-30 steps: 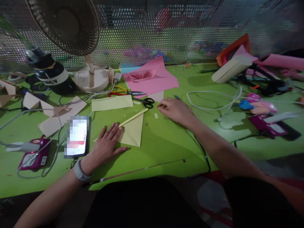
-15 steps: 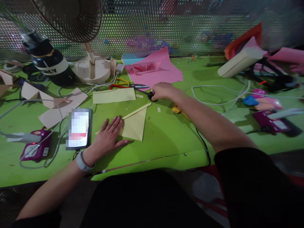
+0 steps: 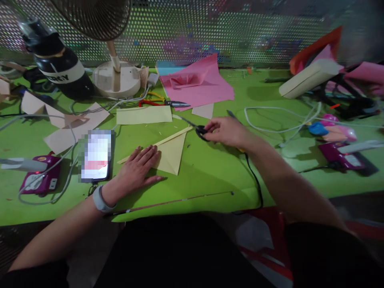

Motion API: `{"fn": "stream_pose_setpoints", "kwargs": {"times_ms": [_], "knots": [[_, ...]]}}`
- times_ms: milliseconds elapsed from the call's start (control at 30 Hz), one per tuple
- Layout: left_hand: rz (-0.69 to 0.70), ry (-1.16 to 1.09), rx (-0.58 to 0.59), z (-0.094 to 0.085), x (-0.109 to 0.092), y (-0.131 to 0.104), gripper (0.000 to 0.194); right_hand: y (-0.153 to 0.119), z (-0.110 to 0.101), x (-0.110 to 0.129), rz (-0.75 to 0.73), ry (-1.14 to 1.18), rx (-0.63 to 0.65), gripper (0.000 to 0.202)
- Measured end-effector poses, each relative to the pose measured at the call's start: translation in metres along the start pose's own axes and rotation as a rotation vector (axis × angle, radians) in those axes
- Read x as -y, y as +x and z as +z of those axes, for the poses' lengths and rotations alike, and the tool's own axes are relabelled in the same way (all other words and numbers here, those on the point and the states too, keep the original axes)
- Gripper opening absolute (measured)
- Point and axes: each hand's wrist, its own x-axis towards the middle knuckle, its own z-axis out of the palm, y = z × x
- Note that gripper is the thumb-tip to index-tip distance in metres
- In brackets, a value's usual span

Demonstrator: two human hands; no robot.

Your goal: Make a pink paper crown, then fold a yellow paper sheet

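My left hand (image 3: 140, 166) lies flat with its fingers stretched over the left part of a folded yellow paper (image 3: 172, 154), which has a narrow folded band along its upper edge. To the right of that paper, my right hand (image 3: 223, 131) grips a pair of scissors (image 3: 201, 132) by the dark handles, blades pointing up and left. A yellow paper strip (image 3: 144, 115) lies beyond the folded sheet. Red-and-yellow-handled pliers (image 3: 163, 103) rest behind the strip. Small paper scraps are scattered between them.
A phone (image 3: 97, 156) lies left of my left hand. Behind stand a fan (image 3: 115, 82) and a dark bottle (image 3: 61, 68). Pink paper (image 3: 198, 86) lies at the back. Purple boxes (image 3: 40, 176) with white cables sit at both sides. A perforated screen (image 3: 210, 32) bounds the table.
My right hand has drawn the scissors back and to the right, away from the pink paper. A pale paper piece there is now uncovered. The left hand stays on the folded paper.
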Motion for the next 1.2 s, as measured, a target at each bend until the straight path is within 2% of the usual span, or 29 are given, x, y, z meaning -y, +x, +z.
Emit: {"fn": "stream_pose_setpoints", "kwargs": {"times_ms": [33,100,200,300,633,1200], "knots": [[0.007,-0.003,0.008,-0.001,0.001,0.000,0.087,-0.009,0.009,-0.001,0.071,0.126,0.092,0.019],[0.025,-0.010,0.029,-0.003,0.004,-0.001,0.087,-0.024,0.025,-0.001,0.117,0.305,0.248,0.025],[0.042,-0.012,0.059,-0.007,0.007,-0.002,0.088,-0.036,0.038,0.000,0.154,0.441,0.375,0.033],[0.041,-0.010,0.066,-0.009,0.006,-0.002,0.087,-0.041,0.041,0.007,0.214,0.504,0.454,0.037],[0.021,-0.053,0.064,-0.008,0.003,-0.003,0.088,-0.040,0.047,0.035,0.203,0.507,0.474,0.038],[0.022,-0.074,0.042,-0.006,0.003,-0.003,0.086,-0.037,0.053,0.045,0.212,0.511,0.481,0.030]]}}
